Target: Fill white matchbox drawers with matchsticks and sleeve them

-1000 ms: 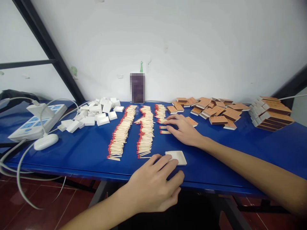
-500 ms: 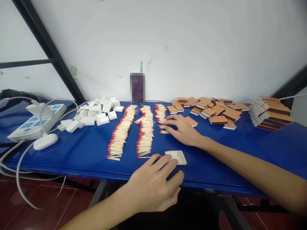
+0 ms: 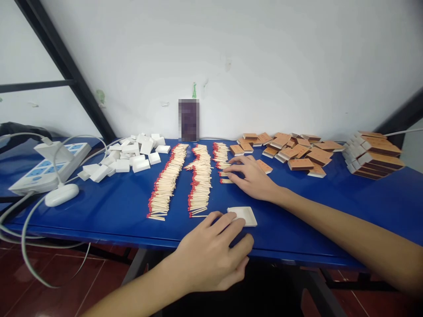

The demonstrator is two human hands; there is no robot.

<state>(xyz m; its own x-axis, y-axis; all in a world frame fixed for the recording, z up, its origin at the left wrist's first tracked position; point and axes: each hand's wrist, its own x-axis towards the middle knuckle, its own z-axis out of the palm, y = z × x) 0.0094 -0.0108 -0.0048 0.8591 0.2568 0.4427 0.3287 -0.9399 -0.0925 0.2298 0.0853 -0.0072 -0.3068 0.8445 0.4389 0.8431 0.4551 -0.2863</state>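
My left hand [image 3: 211,255] rests at the front edge of the blue table [image 3: 115,211], its fingers apart and lying on a white matchbox tray [image 3: 245,215]. My right hand [image 3: 251,178] lies flat farther back, fingertips spread over a few loose matches [image 3: 224,177] at the near end of the short right row of matches [image 3: 220,154]. Two longer rows of red-tipped matches [image 3: 167,182] [image 3: 200,180] run back from the front, left of my right hand.
A heap of white inner trays [image 3: 132,156] sits back left. Orange matchbox sleeves [image 3: 291,152] are scattered back right, with a stacked pile [image 3: 373,155] at far right. A white power strip [image 3: 46,165], cables and a white adapter [image 3: 62,194] lie at left. A dark blurred object [image 3: 188,119] leans against the wall.
Almost nothing has changed. My right hand's fingers have shifted slightly over the loose matches, and the view has tipped a little. My left hand stays on the tray.
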